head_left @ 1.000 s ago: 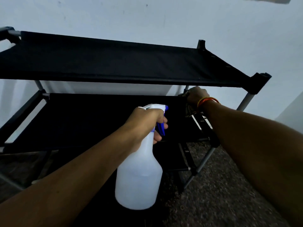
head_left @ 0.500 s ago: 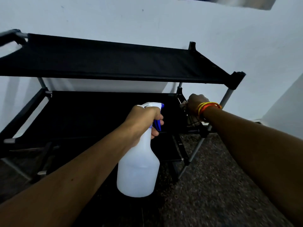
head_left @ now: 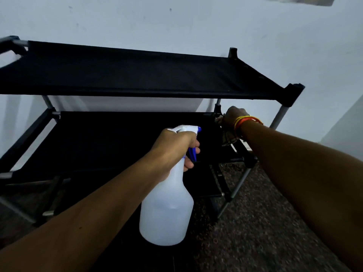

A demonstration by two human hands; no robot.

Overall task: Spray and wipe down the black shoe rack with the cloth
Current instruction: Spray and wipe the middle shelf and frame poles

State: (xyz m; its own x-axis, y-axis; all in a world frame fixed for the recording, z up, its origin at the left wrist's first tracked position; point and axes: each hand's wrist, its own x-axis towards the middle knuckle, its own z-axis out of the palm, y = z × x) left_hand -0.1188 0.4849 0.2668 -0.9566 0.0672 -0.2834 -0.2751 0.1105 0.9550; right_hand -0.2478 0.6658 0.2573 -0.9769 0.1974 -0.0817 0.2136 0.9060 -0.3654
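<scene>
Item 1: bottle (head_left: 167, 211). Translucent white plastic, upright, held in the air in front of the rack; white spray head with blue nozzle tip and blue trigger (head_left: 192, 153). Nozzle faces the middle shelf

Item 2: left hand (head_left: 176, 143). Wrapped round the bottle neck just under the spray head; fingers closed on it, fingertips at the trigger. Forearm runs in from the lower left corner

Item 3: floor (head_left: 265, 222). Dark speckled surface, bare to the right of the rack

Item 4: rack (head_left: 125, 77). Black fabric shelves on grey metal tubes with black corner joints. Top shelf taut and level; middle shelf in deep shadow below it; a lower shelf partly visible behind the bottle. Stands on the floor, against the wall

Item 5: right hand (head_left: 231, 117). At the right end of the middle shelf, by the rear corner post; closed on the cloth. Whether the fingers also grip the tube cannot be told. Forearm enters from the right edge

Item 6: cloth (head_left: 227, 137). Pale, checked pattern, bunched; hangs below the right hand at the side rail

Item 7: bands (head_left: 243, 120). Yellow and orange, on the right wrist

Item 8: wall (head_left: 196, 26). Pale, with a few small dark marks, behind the rack
</scene>
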